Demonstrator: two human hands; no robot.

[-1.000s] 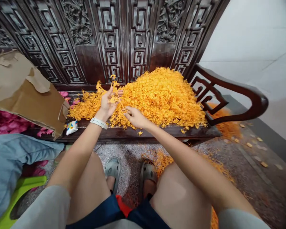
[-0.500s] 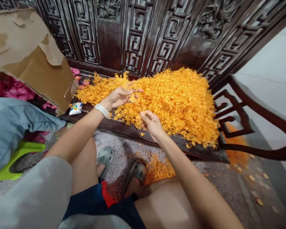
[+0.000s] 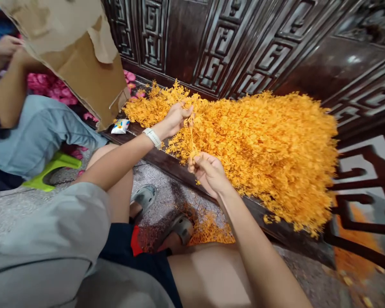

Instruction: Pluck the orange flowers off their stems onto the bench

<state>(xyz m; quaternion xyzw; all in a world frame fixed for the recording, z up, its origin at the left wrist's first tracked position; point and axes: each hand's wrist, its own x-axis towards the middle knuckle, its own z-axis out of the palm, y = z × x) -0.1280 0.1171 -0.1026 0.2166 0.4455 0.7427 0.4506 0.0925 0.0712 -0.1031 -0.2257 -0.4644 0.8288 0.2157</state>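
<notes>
A large heap of orange artificial flower pieces (image 3: 276, 145) lies along the dark wooden bench (image 3: 141, 147). My left hand (image 3: 176, 120), with a white watch band (image 3: 152, 137) at the wrist, is closed at the heap's near side, pinching orange flower pieces between thumb and fingers. From it a thin orange strand (image 3: 191, 134) runs down towards my right hand (image 3: 208, 171). Thumb and forefinger of that hand pinch the strand's lower end, just in front of the heap. The exact shape of the pieces inside both hands is partly hidden.
A torn cardboard box flap (image 3: 83, 64) stands at the left, beside pink petals (image 3: 53, 89). A small white packet (image 3: 120, 126) lies on the bench edge. Another person's knee (image 3: 41, 132) and a green stool (image 3: 53, 169) are at the left. Orange scraps (image 3: 211, 226) litter the floor.
My view has swung left, so the heap appears further right. My left fingers, spread before, have closed into a pinch. The strand between my hands now hangs more upright.
</notes>
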